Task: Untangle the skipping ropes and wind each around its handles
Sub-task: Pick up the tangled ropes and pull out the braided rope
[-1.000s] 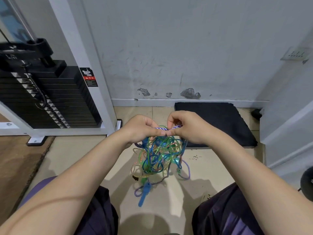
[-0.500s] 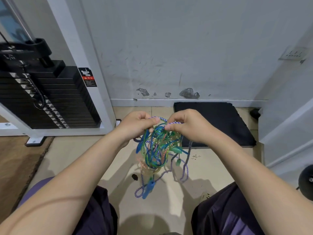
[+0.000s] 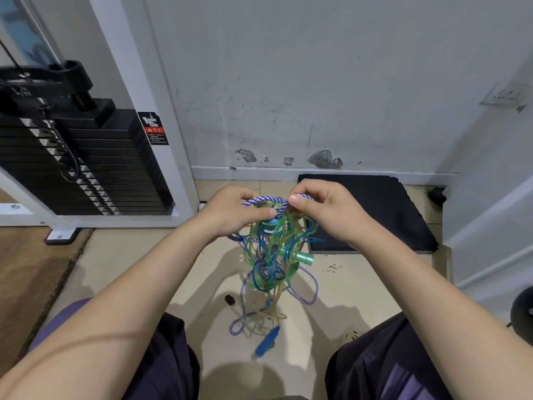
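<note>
Blue-and-white braided rope (image 3: 266, 200) is pinched between both hands, left (image 3: 233, 212) and right (image 3: 323, 210), above the dangling tangle (image 3: 274, 255) over the floor (image 3: 129, 255); pulling hard could likely tighten the knots.

Gym corner, scuffed white wall (image 3: 288, 67), beige tile floor (image 3: 129, 264).
Black weight stack (image 3: 86, 168) in white frame left; black mat (image 3: 375, 209) against the wall; wall socket (image 3: 506, 95) right.

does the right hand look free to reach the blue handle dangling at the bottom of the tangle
Probably not yet: the right hand pinches the blue-and-white braided rope atop the tangle. The blue handle hangs unobstructed below, so the way opens once the hand lets go.
</note>
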The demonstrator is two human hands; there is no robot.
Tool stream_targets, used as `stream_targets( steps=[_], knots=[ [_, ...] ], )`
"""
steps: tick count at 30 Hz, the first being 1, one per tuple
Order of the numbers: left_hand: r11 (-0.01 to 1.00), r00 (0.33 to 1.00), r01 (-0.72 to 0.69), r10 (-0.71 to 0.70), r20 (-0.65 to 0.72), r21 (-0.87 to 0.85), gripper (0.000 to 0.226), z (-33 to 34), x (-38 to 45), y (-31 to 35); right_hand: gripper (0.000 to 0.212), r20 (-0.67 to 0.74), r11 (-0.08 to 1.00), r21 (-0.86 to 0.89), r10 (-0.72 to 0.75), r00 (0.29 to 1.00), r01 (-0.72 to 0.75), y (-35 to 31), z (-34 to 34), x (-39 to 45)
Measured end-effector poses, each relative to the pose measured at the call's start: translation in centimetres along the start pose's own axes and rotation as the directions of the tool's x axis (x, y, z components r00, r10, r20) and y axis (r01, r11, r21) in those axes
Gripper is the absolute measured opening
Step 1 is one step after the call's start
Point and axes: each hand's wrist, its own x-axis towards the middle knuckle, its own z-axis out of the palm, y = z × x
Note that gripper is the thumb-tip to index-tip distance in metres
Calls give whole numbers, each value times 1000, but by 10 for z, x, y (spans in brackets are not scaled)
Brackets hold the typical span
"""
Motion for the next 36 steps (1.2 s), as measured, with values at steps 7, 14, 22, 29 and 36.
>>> stream_targets(
  steps=[7,14,22,29,36],
  knots=[
    [997,996,-80,80,41,-6,42,1,-6,3,14,21,999,34,-6,1000,5,-2,-4,-1],
    [996,970,86,-79,230,-18,23,6,-16,6,16,-4,999,40,13,1000,-13,-1,-3,-1],
    [971,990,105,-81,116,-214,24,18,-6,0,22,-83,994,-19,103,991,-105,-5,-6,1],
    [994,991,53,-65,-120,-99,31,17,2,-5,20,-119,964,-226,112,987,-136,-3,-3,0],
    [968,994,105,-96,51,-228,23,16,1,-1,21,-198,974,-189,85,976,-124,-4,-1,0]
  ],
)
